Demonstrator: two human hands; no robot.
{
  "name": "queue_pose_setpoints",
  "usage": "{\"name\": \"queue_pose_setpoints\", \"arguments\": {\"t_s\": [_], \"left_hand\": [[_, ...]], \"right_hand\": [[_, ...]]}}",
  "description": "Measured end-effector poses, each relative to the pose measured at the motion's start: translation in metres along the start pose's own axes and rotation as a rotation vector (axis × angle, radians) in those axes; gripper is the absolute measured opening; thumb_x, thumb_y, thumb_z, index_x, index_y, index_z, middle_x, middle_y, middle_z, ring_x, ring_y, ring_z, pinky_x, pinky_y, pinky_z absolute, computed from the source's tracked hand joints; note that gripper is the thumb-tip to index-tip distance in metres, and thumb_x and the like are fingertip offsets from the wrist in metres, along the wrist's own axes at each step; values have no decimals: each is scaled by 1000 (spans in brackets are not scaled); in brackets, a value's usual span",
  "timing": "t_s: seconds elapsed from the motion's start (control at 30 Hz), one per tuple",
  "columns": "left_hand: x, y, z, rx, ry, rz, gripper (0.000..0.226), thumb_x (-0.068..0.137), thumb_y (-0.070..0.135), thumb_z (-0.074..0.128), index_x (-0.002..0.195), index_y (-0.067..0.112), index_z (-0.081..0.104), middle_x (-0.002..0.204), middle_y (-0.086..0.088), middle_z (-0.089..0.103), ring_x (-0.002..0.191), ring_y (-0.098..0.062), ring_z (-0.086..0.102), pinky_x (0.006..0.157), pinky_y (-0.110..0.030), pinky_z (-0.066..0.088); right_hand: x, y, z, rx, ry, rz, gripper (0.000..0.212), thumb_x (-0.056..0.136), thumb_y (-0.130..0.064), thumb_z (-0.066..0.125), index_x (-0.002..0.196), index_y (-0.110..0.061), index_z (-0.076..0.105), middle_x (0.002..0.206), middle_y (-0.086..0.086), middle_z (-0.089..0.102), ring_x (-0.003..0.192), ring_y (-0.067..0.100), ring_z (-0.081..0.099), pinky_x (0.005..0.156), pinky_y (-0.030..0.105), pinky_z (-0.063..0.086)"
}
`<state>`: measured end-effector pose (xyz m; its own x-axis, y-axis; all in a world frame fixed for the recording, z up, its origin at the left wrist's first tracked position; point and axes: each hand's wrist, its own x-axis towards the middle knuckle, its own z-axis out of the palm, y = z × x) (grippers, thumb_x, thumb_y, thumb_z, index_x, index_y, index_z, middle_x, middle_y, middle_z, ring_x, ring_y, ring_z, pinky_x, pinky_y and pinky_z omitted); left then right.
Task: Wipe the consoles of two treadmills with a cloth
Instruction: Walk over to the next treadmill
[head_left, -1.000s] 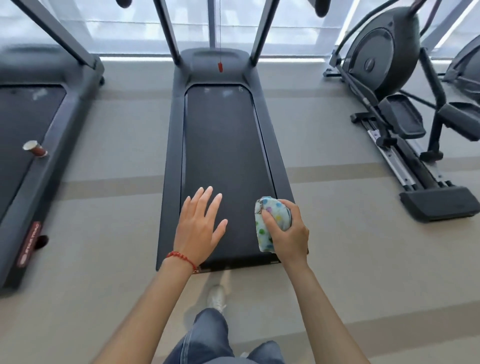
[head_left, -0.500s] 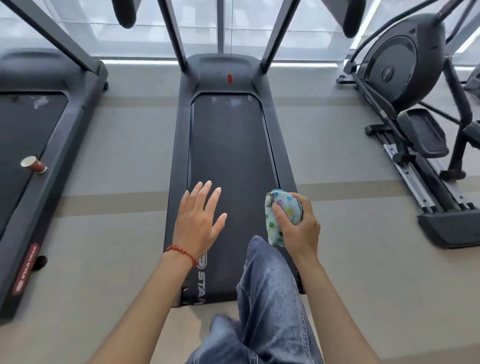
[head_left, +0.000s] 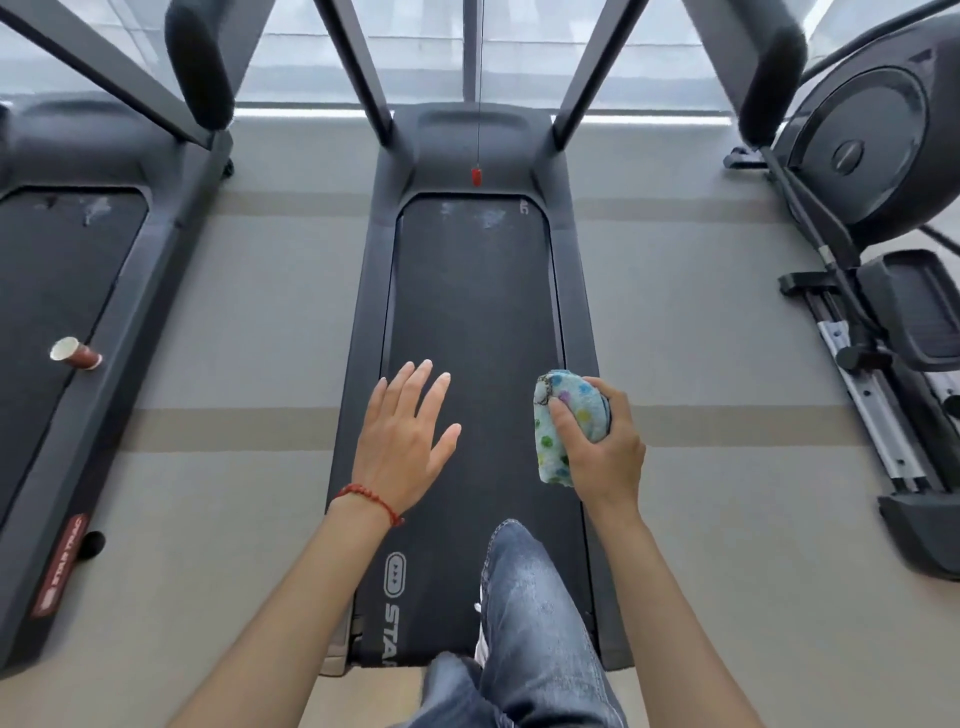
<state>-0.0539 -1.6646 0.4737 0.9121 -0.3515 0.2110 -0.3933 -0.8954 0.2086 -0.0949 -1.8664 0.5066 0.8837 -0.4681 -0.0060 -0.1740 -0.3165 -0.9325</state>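
A dark treadmill (head_left: 470, 312) runs straight ahead of me, its belt under both hands. My right hand (head_left: 602, 447) is closed around a bunched light-blue cloth with coloured dots (head_left: 566, 415). My left hand (head_left: 402, 441), with a red bracelet at the wrist, floats flat above the belt with fingers spread and nothing in it. A second treadmill (head_left: 67, 322) lies to the left. Only the uprights and padded handle ends show at the top; both consoles are out of view.
A paper cup (head_left: 75, 353) lies tipped on the left treadmill's side rail. An elliptical trainer (head_left: 872, 218) stands to the right. A red safety clip (head_left: 476, 176) hangs on a cord over the belt's front. My jeans-clad leg (head_left: 530, 603) is over the belt's rear end.
I have stepped forward onto the rear of the middle treadmill; its belt and uprights are closer. My leg has swung into view. Both hands keep their poses, the cloth still held.
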Motion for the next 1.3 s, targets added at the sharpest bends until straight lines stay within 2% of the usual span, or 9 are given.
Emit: {"name": "queue_pose_setpoints", "arguments": {"t_s": [0.2,0.47,0.97,1.3], "left_hand": [[85,10,-45,2,29,-30,50,88,37,38,128,8,46,129,-17,53,123,-31,41,99,-52,40],[165,-18,-95,22,81,-43,52,88,36,39,127,5,53,129,-16,54,122,-29,41,100,-50,38],[378,-139,-107,34,158,43,52,88,36,41,126,4,55,128,-17,54,120,-32,47,99,-51,41],[520,-175,-87,56,219,41,51,87,36,41,124,4,57,126,-17,56,120,-29,42,100,-49,37]], "right_hand": [[77,-64,-10,-27,-41,-5,30,81,-29,70,106,-26,54,85,-16,58,72,-2,60,55,3,44],[147,-129,15,-14,-79,2,32,80,-30,71,107,-23,57,89,-9,63,76,-6,59,58,3,44],[326,-214,141,47,-34,-41,29,81,-29,71,105,-27,55,88,-15,60,74,-8,59,58,5,46],[470,-240,189,75,-24,-81,28,80,-27,72,103,-28,56,86,-17,61,73,-8,59,61,7,47]]}}
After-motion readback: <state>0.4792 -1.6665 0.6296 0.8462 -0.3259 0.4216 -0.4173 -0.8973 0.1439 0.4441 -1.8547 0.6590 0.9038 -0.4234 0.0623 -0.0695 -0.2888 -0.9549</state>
